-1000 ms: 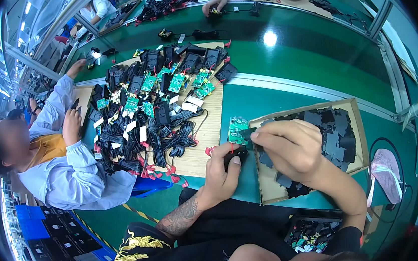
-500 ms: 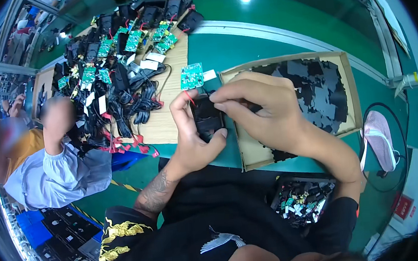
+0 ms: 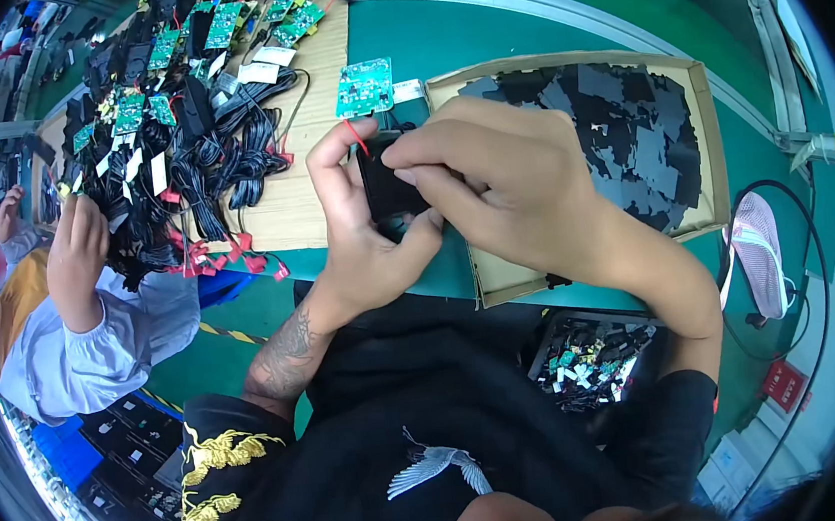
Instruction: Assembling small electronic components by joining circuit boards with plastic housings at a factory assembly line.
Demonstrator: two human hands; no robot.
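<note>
My left hand (image 3: 355, 256) grips a black plastic case (image 3: 386, 191) over the green table, its fingers along the left side and the thumb at the lower edge. A red wire (image 3: 356, 138) runs out of the case top. Just beyond the case lies a green circuit board (image 3: 364, 88) beside a white label (image 3: 407, 91). Over the case's right side, my right hand (image 3: 521, 185) is closed in a pinch, its fingertips at the case's inside. Whatever they pinch is hidden.
Right of the case, a shallow cardboard tray (image 3: 718, 151) holds black and grey sheet pieces (image 3: 626, 130). At left, cables (image 3: 243, 172) and circuit boards pile on cardboard (image 3: 292, 212). A co-worker's hand (image 3: 83, 247) reaches that pile. A bin (image 3: 588, 365) of parts sits near my lap.
The view has shifted, so the table things sit higher in the picture. My right fingertips still pinch at the case held in my left hand. The co-worker's hand is nearer the pile.
</note>
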